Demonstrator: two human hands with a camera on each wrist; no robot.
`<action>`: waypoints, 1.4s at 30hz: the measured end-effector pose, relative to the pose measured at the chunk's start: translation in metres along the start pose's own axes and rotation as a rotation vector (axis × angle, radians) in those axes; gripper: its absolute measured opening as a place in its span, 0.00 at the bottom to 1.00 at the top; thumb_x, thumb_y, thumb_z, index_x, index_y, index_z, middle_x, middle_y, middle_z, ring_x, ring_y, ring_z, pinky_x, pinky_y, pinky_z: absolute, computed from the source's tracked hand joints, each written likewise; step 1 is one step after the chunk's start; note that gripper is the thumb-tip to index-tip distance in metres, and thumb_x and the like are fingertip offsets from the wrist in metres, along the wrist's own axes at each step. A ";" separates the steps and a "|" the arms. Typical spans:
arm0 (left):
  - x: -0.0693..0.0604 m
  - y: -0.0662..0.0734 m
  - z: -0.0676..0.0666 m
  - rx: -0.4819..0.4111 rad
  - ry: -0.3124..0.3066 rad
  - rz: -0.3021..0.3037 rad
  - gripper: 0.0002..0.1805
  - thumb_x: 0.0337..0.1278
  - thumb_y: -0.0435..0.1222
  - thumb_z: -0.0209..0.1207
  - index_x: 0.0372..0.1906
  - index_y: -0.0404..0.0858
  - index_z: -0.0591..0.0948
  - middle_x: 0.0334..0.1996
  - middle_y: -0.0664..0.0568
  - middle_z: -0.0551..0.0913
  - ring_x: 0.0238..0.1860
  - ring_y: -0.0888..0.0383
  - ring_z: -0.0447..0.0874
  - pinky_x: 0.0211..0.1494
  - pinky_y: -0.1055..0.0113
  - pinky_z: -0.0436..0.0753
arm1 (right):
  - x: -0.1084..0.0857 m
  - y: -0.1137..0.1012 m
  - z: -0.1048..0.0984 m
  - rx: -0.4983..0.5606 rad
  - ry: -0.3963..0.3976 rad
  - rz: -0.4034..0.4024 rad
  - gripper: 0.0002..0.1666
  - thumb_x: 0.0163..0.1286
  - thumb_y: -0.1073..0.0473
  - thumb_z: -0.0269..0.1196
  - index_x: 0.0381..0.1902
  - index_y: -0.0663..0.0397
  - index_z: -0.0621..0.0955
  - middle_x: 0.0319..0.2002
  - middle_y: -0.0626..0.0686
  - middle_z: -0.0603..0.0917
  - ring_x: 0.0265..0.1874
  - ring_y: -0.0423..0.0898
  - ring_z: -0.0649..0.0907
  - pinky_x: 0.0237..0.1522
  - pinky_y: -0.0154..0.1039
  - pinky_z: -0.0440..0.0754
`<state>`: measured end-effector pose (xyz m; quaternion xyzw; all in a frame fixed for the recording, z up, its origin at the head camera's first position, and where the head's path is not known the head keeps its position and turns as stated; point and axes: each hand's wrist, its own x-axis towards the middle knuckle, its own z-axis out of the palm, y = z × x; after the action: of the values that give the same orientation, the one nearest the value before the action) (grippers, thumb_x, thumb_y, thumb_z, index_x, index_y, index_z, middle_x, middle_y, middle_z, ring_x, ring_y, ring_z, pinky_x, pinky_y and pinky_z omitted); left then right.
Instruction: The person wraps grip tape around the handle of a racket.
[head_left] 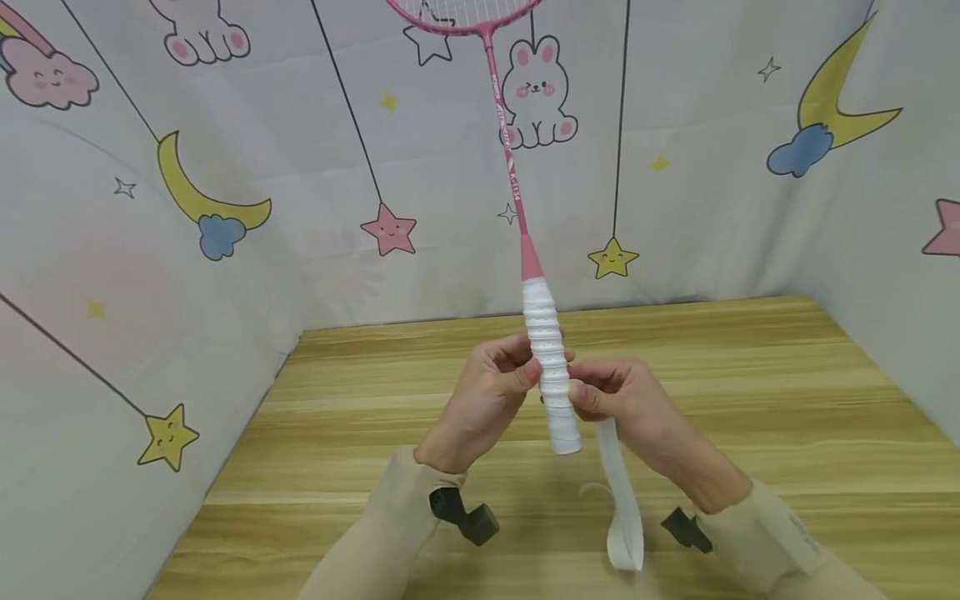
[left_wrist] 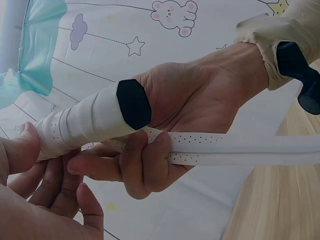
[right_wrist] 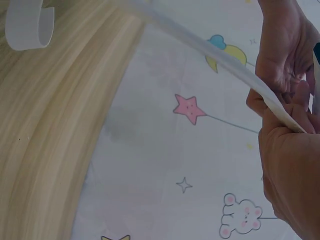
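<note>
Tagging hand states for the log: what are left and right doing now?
Left hand: closed, holding the white-wrapped racket handle.
Right hand: closed, holding the loose white strip.

Over the worktop, the left hand grips the ridged white handle of a pink racket, which leans upright past the far edge, its strung head partly out of view. The right hand, just beside the handle's lower part, pinches a white strip that hangs and curls at its end. Cloth printed with stars, moons and rabbits rises behind the far edge.
</note>
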<state>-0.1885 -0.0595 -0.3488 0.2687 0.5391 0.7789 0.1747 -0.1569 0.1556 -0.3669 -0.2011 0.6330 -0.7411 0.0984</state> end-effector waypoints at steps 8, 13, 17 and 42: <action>0.002 0.001 0.000 0.020 -0.046 -0.011 0.61 0.51 0.60 0.72 0.77 0.20 0.67 0.50 0.65 0.92 0.59 0.66 0.86 0.79 0.59 0.70 | 0.000 0.001 0.001 0.068 -0.081 -0.118 0.11 0.82 0.57 0.66 0.51 0.36 0.94 0.46 0.40 0.95 0.47 0.34 0.90 0.53 0.32 0.89; 0.002 0.002 0.001 0.058 -0.040 -0.018 0.56 0.57 0.59 0.70 0.77 0.23 0.69 0.53 0.65 0.91 0.62 0.63 0.84 0.78 0.60 0.73 | -0.002 0.001 0.002 -0.007 0.007 -0.186 0.13 0.80 0.60 0.67 0.50 0.34 0.94 0.46 0.39 0.95 0.47 0.33 0.90 0.51 0.31 0.87; 0.001 0.003 0.006 0.113 0.080 -0.011 0.40 0.73 0.50 0.67 0.75 0.23 0.73 0.51 0.61 0.88 0.53 0.63 0.84 0.64 0.68 0.83 | -0.005 0.000 0.003 -0.100 0.107 -0.203 0.15 0.79 0.63 0.68 0.49 0.34 0.93 0.46 0.38 0.95 0.46 0.34 0.91 0.49 0.31 0.87; 0.001 0.006 0.019 0.335 0.363 0.041 0.21 0.62 0.24 0.74 0.59 0.26 0.85 0.47 0.42 0.90 0.43 0.62 0.87 0.50 0.69 0.91 | -0.006 -0.007 0.016 -0.361 0.264 -0.145 0.15 0.74 0.66 0.72 0.52 0.74 0.89 0.44 0.40 0.95 0.44 0.33 0.91 0.48 0.32 0.90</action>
<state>-0.1781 -0.0469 -0.3377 0.1608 0.6776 0.7176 0.0122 -0.1439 0.1450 -0.3588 -0.1615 0.7467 -0.6407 -0.0762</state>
